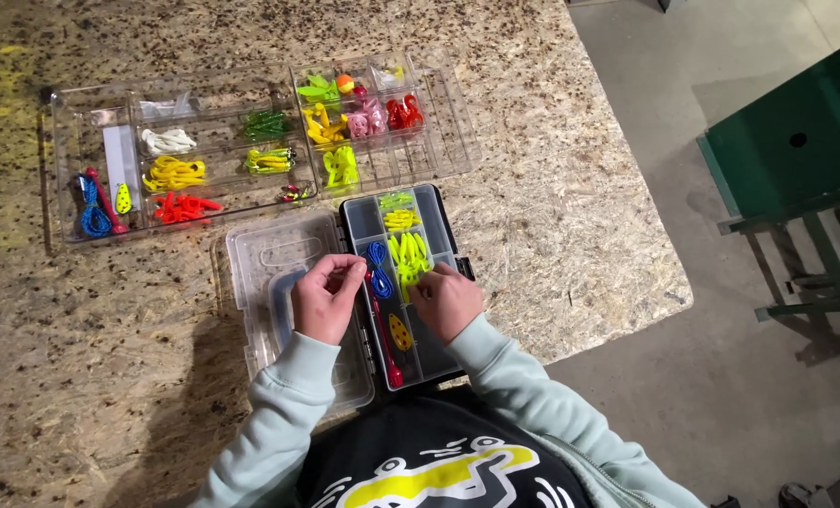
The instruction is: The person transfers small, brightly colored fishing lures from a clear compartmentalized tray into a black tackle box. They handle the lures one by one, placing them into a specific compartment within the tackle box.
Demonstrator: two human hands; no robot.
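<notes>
I am watching my left hand (327,297) curling its fingers over the blue lure (377,270) in the small tackle box (443,224) on the worktop (552,207), seemingly pinching it. My right hand (446,299) is resting, fingers bent, on the yellow-green lures (409,256) beside it; I cannot tell its grip.
</notes>
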